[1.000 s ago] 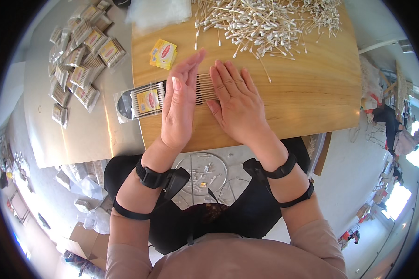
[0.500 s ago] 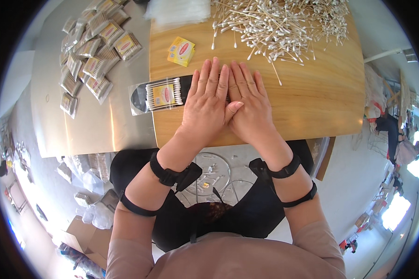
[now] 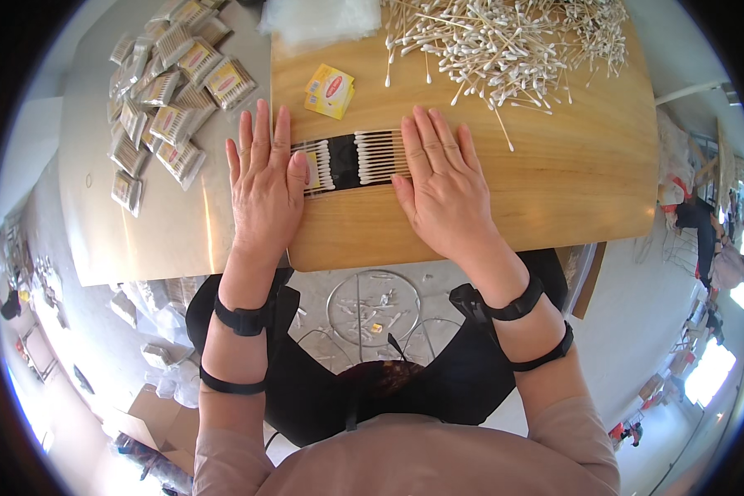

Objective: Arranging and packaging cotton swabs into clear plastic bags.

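Both hands lie flat with fingers stretched out on a black strip across the table. My left hand (image 3: 266, 178) covers most of a clear bag of cotton swabs with a yellow card inside; only the bag's right part (image 3: 317, 164) shows past my thumb. My right hand (image 3: 445, 178) rests at the right end of a row of loose cotton swabs (image 3: 379, 157), laid side by side with white tips to the left. Between bag and row, the black strip (image 3: 345, 163) shows bare. Neither hand grips anything.
Two yellow cards (image 3: 331, 89) lie beyond the strip. A large heap of loose cotton swabs (image 3: 504, 50) covers the wooden table's far right. Clear plastic bags (image 3: 322, 18) sit at the far edge. Several filled swab packets (image 3: 174, 120) are piled on the metal surface at left.
My left hand has moved left, off the middle of the strip and onto the filled bag. The row of swabs between my hands is now uncovered. My right hand has barely shifted.
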A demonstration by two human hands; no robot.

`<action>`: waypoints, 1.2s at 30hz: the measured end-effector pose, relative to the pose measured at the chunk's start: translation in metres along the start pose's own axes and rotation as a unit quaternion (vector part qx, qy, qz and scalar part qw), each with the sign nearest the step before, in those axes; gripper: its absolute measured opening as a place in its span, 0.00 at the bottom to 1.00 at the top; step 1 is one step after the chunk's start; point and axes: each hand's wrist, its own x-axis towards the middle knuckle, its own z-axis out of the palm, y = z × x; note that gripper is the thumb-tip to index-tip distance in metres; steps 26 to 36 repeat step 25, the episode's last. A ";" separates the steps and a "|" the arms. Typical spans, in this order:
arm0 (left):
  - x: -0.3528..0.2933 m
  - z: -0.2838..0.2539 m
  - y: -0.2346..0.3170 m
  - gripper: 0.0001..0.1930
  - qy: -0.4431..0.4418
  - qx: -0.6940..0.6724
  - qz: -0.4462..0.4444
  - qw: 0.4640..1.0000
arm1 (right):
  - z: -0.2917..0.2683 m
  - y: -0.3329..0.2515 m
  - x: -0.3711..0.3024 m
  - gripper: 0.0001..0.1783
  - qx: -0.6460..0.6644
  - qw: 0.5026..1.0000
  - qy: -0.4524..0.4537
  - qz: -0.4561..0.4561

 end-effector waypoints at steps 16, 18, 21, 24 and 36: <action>0.000 0.009 -0.010 0.30 -0.020 -0.196 -0.001 0.980 | 0.006 -0.023 0.012 0.35 0.017 1.000 -0.014 -0.014; 0.000 0.009 -0.011 0.29 -0.020 -0.193 0.001 0.981 | 0.009 -0.029 0.014 0.35 0.032 0.999 -0.010 -0.023; -0.001 0.009 -0.013 0.29 -0.018 -0.190 0.005 0.982 | 0.012 -0.035 0.016 0.35 0.032 0.999 -0.006 -0.024; -0.001 0.010 -0.013 0.29 -0.014 -0.189 0.011 0.982 | 0.013 -0.039 0.018 0.35 0.031 0.999 -0.009 -0.022; 0.000 0.009 -0.012 0.29 -0.016 -0.185 0.011 0.983 | 0.012 -0.039 0.018 0.35 0.029 0.999 -0.010 -0.023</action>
